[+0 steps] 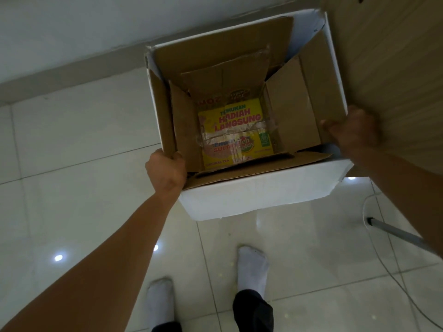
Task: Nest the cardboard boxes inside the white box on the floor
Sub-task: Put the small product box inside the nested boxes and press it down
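Cardboard edges fill both fists: the left hand [166, 169] is curled tight over the box wall at the 8 o'clock corner, and the right hand [352, 129] is clenched over the rim at 3 o'clock, fingers folded inward and thumb outside. Whether each grasp takes in the brown inner wall alone or the white shell as well cannot be told from above. Holding opposite sides this way appears meant to steady the nest or press the inner carton down square.

Inside the white box [259, 190], which stands on the glossy tiled floor [79, 130], sits a brown corrugated cardboard box [309, 97], its plain flaps standing up against the white walls so the opening stays clear. Within that, a smaller brown carton [227, 75] has its flaps splayed, one carrying wrinkled clear tape. At the bottom centre lies a yellow printed tea box [236, 133], flat and glossy, with red and green lettering and a strip of crumpled tape across it.

Outside, white-socked feet [253, 267] stand at 6 o'clock, a metal leg [395, 232] and thin cable [388, 279] lie at 4 o'clock, and a wood-grain panel [393, 56] rises at 2 o'clock. By the look of it, the nesting is close to done.
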Demonstrator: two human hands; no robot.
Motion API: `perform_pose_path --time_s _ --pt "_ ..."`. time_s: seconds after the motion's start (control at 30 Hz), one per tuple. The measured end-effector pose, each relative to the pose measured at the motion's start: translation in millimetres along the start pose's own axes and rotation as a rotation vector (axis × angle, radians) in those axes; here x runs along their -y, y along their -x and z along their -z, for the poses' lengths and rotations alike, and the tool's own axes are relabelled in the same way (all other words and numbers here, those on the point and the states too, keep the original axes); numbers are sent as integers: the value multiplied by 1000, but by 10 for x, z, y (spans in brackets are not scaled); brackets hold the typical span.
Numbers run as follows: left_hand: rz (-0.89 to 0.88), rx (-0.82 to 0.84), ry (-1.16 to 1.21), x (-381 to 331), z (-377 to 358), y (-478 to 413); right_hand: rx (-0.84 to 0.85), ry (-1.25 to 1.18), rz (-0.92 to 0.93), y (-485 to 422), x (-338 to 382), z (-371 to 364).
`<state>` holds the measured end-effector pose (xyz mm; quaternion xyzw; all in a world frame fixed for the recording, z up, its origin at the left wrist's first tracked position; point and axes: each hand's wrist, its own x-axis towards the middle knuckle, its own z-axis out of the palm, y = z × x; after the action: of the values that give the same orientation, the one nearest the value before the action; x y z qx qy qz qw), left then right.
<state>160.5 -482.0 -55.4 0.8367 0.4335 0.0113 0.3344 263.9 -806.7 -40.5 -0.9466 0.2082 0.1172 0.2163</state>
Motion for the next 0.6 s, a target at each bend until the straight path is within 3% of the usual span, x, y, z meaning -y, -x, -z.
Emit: perform_pose_path --time_s 0.13,0.33,0.47,0.5,0.6 --pt "26 8 -10 -105 -120 61 -12 -24 -46 -73 -8 59" --pt "34 68 -37 -66 -74 50 -55 -21 27 131 37 105" --pt "63 103 -30 -83 -72 106 -217 241 536 441 177 106" --pt "66 104 -30 -82 -76 120 -161 197 634 509 241 80" --pt "82 110 -19 -78 -60 143 266 150 712 734 360 -35"
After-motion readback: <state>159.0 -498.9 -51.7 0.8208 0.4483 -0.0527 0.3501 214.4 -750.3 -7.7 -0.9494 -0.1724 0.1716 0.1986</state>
